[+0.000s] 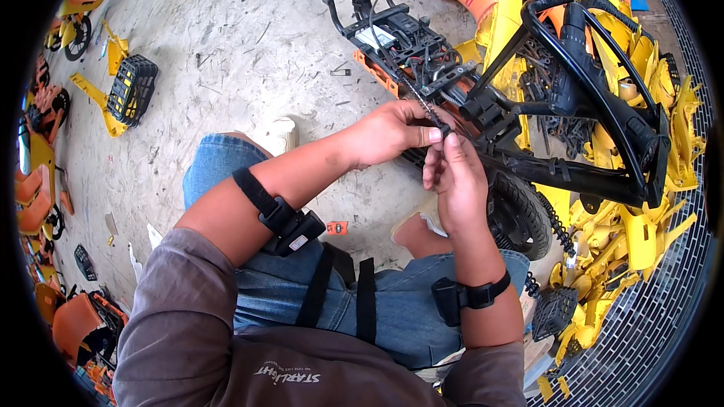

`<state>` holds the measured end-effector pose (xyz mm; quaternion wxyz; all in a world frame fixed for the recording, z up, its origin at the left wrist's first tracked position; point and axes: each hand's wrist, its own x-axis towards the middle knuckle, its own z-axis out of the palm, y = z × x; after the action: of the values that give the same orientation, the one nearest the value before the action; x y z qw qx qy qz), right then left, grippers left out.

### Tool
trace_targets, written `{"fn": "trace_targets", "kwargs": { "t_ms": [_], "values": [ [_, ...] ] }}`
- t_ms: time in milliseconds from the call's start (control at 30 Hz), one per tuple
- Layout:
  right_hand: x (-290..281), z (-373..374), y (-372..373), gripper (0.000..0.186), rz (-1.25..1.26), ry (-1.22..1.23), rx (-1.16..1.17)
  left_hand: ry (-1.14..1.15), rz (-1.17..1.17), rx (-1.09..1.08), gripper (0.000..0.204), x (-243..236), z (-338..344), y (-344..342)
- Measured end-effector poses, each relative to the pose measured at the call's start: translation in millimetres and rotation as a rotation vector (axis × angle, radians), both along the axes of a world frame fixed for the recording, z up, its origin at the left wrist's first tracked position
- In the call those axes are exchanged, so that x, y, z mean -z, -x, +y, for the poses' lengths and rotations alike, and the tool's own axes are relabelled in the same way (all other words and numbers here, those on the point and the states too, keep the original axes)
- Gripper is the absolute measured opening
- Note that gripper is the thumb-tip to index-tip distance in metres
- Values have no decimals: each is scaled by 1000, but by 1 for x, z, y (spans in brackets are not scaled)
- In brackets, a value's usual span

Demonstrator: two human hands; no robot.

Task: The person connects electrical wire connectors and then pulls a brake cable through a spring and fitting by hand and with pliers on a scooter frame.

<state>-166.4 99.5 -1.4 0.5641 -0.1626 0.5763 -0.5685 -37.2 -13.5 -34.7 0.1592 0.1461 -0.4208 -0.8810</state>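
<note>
My left hand (394, 133) pinches a thin dark cable (427, 105) that looks wrapped in a spiral sleeve. The cable runs down from the open electrics (392, 38) of a stripped scooter. At its lower end the fingertips of my right hand (458, 173) close on the same cable, touching my left thumb. Whatever sits between the fingertips is mostly hidden. Both hands are just left of the scooter's bare black frame (562, 172), above its rear wheel (522, 215).
Yellow plastic panels (641, 237) lie heaped along the right, by a dark tiled strip (641, 332). A black basket (554, 313) stands near my right knee. Another black basket (132, 90) with yellow parts lies on the concrete floor at left. Orange and yellow scooters (45, 188) line the left edge.
</note>
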Motion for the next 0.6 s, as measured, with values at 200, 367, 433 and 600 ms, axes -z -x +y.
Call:
{"fn": "trace_targets", "kwargs": {
  "t_ms": [200,367,433,600],
  "values": [
    [2,2,12,33,-215,-8,-58,115,-36,-103,22,3,4,3],
    [1,0,1,36,10,-20,-7,47,-48,-33,22,2,1,2],
    [2,2,3,37,75,-8,-73,21,-14,-26,22,1,2,1],
    [-1,0,3,33,-104,-64,-33,50,-55,-28,22,0,2,1]
  ]
}}
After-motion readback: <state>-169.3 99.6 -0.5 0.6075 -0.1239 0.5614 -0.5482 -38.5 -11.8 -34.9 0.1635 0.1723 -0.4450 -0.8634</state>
